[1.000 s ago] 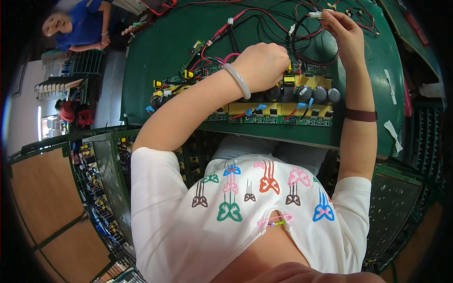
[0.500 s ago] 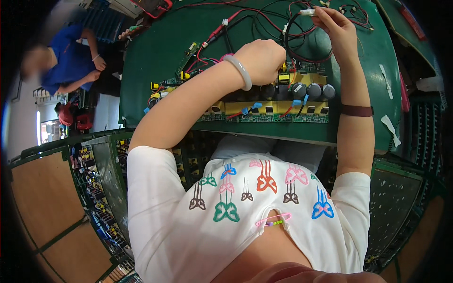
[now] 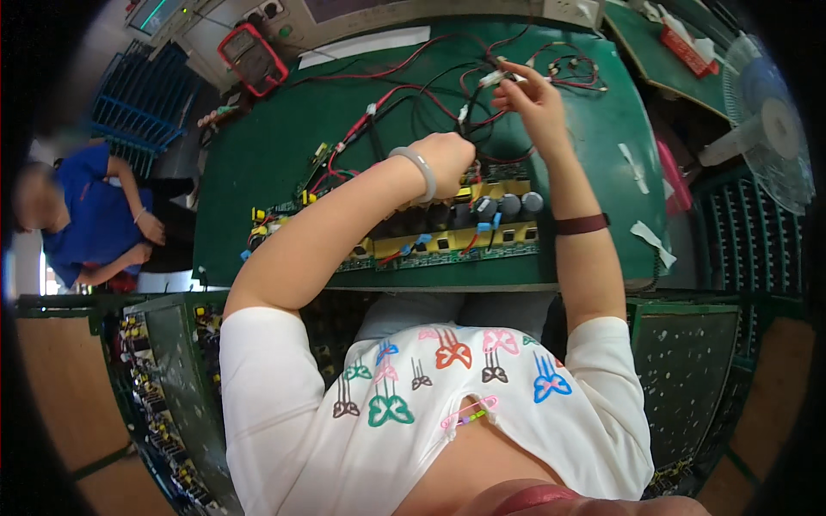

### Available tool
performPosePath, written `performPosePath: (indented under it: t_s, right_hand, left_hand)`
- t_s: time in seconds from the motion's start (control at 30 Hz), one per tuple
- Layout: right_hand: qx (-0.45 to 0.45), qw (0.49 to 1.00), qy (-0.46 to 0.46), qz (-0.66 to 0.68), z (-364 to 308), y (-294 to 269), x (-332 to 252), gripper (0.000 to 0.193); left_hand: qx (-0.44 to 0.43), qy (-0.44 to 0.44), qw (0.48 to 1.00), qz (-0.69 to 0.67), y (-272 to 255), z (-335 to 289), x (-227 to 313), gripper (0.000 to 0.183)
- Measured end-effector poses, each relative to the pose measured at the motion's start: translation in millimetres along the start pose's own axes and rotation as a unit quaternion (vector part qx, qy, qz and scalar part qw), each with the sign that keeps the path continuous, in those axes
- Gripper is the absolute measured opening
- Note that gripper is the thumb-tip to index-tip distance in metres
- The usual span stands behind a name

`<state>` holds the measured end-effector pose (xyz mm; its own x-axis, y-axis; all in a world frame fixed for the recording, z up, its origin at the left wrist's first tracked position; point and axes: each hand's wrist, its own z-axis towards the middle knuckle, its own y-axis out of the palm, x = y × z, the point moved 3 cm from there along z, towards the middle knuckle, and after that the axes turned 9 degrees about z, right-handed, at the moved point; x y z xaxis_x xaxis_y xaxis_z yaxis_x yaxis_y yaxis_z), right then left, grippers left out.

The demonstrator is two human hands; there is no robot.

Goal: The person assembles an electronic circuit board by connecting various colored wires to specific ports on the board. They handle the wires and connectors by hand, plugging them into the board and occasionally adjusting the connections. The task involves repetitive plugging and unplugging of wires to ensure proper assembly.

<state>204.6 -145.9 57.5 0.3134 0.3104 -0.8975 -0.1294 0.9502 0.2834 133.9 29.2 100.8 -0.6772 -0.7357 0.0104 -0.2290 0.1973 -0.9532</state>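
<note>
A long circuit board [image 3: 447, 243] with yellow parts, dark round capacitors and blue-tipped wires lies along the near side of the green table. My left hand [image 3: 447, 159], with a pale bangle at its wrist, is closed over the board's far edge. Its fingertips are hidden, so what they grip cannot be made out. Farther off and to the right, my right hand [image 3: 535, 101] pinches a white cable connector [image 3: 491, 79]. Black and red cables [image 3: 430, 96] run between that connector and the tabletop beside the board.
A red-edged multimeter [image 3: 252, 60] stands at the far left by a white paper strip [image 3: 366, 46]. Thin wires [image 3: 578, 73] lie coiled at the far right. A fan [image 3: 767, 129] is beyond the right edge. At left, a person in a blue shirt [image 3: 90, 202] sits facing the table.
My view has tilted up and turned right, bringing the multimeter and fan into sight. Both hands keep about the same places over the board and at the connector.
</note>
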Motion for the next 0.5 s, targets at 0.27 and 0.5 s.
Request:
performPosePath:
  t_s: [0.27,0.5]
  right_hand:
    - [0.19,0.94,-0.096,-0.265,6.8,-70.2,-73.6,0.018]
    - [-0.056,0.873,0.023,-0.484,44.4,-91.1,-24.1,0.024]
  left_hand:
    - [-0.045,-0.043,0.998,-0.022,-4.3,-1.0,5.4,0.015]
    - [-0.002,-0.026,0.999,-0.023,-2.8,-5.6,1.2,0.015]
